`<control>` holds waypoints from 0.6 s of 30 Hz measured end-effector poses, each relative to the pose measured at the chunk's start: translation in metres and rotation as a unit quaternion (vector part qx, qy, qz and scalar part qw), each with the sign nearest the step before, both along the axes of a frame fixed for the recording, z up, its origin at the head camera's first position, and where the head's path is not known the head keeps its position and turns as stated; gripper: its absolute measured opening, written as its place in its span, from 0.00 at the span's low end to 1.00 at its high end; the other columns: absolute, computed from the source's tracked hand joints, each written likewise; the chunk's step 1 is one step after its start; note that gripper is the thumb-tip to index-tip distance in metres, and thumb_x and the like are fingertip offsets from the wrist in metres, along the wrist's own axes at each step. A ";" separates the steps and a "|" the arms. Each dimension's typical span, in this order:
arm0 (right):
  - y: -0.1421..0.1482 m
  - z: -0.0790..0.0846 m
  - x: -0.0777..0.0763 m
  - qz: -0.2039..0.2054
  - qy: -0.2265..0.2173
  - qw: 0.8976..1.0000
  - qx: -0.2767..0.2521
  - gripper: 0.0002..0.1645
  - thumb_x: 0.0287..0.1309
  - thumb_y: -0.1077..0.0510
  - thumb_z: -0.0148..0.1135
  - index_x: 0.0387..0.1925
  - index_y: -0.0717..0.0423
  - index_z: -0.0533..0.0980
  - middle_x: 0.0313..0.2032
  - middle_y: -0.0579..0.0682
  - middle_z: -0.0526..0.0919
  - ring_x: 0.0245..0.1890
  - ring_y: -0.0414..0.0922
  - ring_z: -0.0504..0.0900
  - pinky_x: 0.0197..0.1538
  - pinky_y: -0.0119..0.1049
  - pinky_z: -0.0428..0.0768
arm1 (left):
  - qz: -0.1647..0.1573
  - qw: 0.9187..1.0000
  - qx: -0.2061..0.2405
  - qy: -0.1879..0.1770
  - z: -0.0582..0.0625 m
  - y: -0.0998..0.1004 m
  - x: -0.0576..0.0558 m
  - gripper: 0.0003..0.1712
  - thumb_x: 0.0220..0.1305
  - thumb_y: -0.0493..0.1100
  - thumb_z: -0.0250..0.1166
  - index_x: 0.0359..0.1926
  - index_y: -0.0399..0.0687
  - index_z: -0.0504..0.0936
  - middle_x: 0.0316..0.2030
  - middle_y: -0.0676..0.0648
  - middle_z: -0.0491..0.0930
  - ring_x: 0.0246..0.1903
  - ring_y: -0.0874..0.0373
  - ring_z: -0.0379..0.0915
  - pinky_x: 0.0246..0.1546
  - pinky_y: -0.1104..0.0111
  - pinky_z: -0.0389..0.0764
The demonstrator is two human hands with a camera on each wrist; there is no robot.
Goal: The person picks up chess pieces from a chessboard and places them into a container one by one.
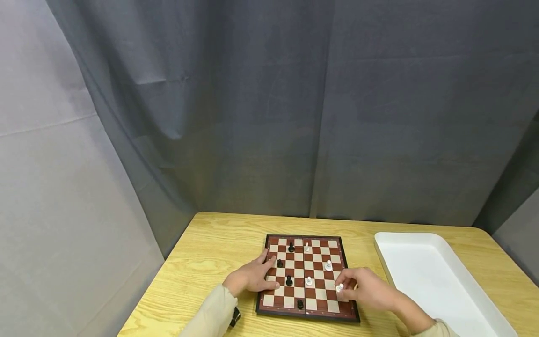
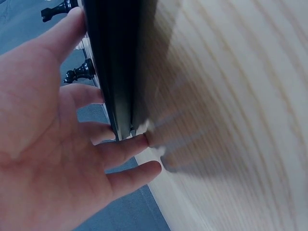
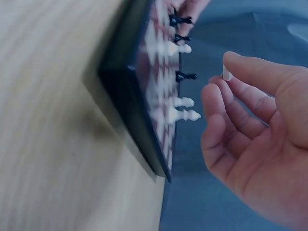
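A folding chessboard (image 1: 315, 290) lies on the table with its red and cream squares facing up. My left hand (image 1: 251, 275) rests along its left edge, fingers spread; in the left wrist view the thumb and some fingers (image 2: 127, 150) touch the dark rim. My right hand (image 1: 370, 288), by the right edge, pinches a small white chess piece (image 1: 340, 287) between thumb and fingers. Mostly hidden by the fingertips in the right wrist view, that piece (image 3: 226, 74) is held above the board. White pieces (image 1: 328, 266) stand on the right half, black pieces (image 1: 288, 281) chiefly on the left.
A shallow white tray (image 1: 438, 281) sits on the wooden table (image 1: 202, 262) to the right of the board. Behind the table hangs a grey curtain (image 1: 261, 117). Something small and black (image 1: 235, 317) shows beside the left sleeve.
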State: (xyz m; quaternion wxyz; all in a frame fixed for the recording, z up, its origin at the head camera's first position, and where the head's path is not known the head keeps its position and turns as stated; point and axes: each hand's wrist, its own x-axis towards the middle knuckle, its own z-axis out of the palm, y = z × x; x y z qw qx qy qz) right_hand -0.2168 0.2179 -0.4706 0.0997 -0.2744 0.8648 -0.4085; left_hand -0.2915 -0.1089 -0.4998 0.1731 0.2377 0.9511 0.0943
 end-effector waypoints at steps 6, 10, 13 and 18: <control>0.011 0.013 -0.004 -0.015 0.019 1.000 -0.016 0.07 0.59 0.59 0.64 0.37 0.58 0.78 0.29 0.43 0.78 0.30 0.37 0.75 0.32 0.32 0.77 | -0.002 1.000 0.001 0.000 0.001 0.000 0.000 0.48 0.61 0.69 0.56 0.74 0.55 0.52 0.73 0.40 0.40 0.66 0.43 0.54 0.57 0.56 0.70; 0.019 0.019 -0.006 -0.024 0.024 0.999 -0.019 0.08 0.59 0.58 0.64 0.39 0.58 0.79 0.30 0.44 0.78 0.31 0.38 0.76 0.33 0.31 0.77 | -0.004 1.000 -0.001 0.001 0.002 0.001 0.000 0.48 0.61 0.68 0.56 0.74 0.55 0.52 0.73 0.40 0.40 0.66 0.42 0.55 0.57 0.55 0.70; 0.025 0.023 -0.008 -0.033 0.033 0.999 -0.017 0.07 0.58 0.59 0.64 0.38 0.57 0.79 0.30 0.44 0.78 0.30 0.38 0.76 0.32 0.31 0.77 | -0.005 1.000 0.001 0.000 0.002 0.001 -0.001 0.48 0.61 0.68 0.56 0.74 0.54 0.52 0.73 0.40 0.40 0.66 0.42 0.54 0.57 0.56 0.70; 0.034 0.028 -0.011 -0.047 0.043 0.998 -0.006 0.06 0.58 0.59 0.64 0.37 0.56 0.78 0.28 0.43 0.78 0.29 0.37 0.75 0.30 0.31 0.76 | -0.003 1.000 -0.005 0.000 0.000 0.001 -0.001 0.48 0.60 0.69 0.56 0.74 0.56 0.52 0.73 0.41 0.39 0.66 0.43 0.54 0.56 0.56 0.71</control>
